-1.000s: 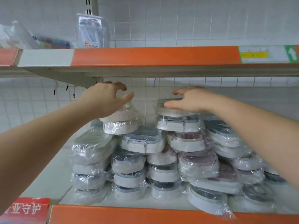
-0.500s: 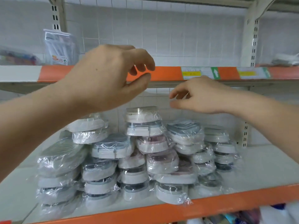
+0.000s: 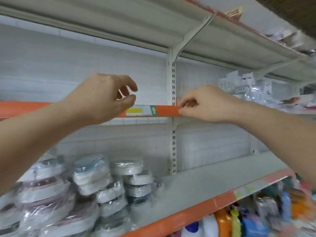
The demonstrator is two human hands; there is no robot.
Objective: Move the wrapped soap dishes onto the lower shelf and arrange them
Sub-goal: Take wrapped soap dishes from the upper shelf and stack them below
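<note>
White tiles cover the wall behind a tall rack of metal shelves. Biggest of all is the lower shelf, a grey board with an orange front edge. Its right half is bare. On its left end, close to the front edge, sit the wrapped soap dishes, stacked in shiny clear plastic. Their stacks lean a bit and look lumpy.

Above it runs the middle shelf, also with an orange front edge and a small price label. Both hands are up at this edge, high over the dishes. The left hand has its fingers loosely curled and holds nothing. The right hand has its fingers bent near the orange edge; I cannot tell if it pinches the edge or only passes in front.

So the dishes lie down and to the left of both hands, and the left hand is nearer to them. More dishes to carry would likely be higher up or to the right, where some packets sit at the middle shelf's right end. Those are blurry, and I cannot tell what they are. Bottles below the lower shelf are blurry too.
</note>
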